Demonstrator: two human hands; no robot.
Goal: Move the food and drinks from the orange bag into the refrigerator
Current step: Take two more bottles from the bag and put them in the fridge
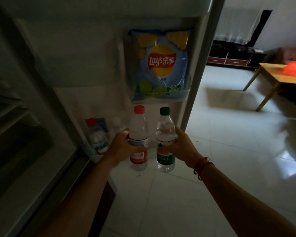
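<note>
Left hand (121, 144) grips the red-capped bottle (138, 139), right hand (179, 144) grips the green-capped bottle (165, 141), both upright ahead of the refrigerator door (96, 65), likely bound for its shelf; orange bag (294, 69) lies far right on the bench (277, 74)

We have one view, worn on the person's head, so we look from head height forward and steeply down. We face the inner side of the open refrigerator door (85, 57), which is near and fills the upper middle of the frame. Just below centre sit the left grip (125, 147) on a red-capped bottle (138, 134) and the right grip (181, 146) on a green-capped bottle (165, 134), with both forearms entering from the bottom edge. The refrigerator body (24, 117) runs down our left side, very near and dark. On our right the wide lens takes in the tiled floor (229, 142) and, well beyond it, a surface (272, 74) at the frame's edge.
</note>
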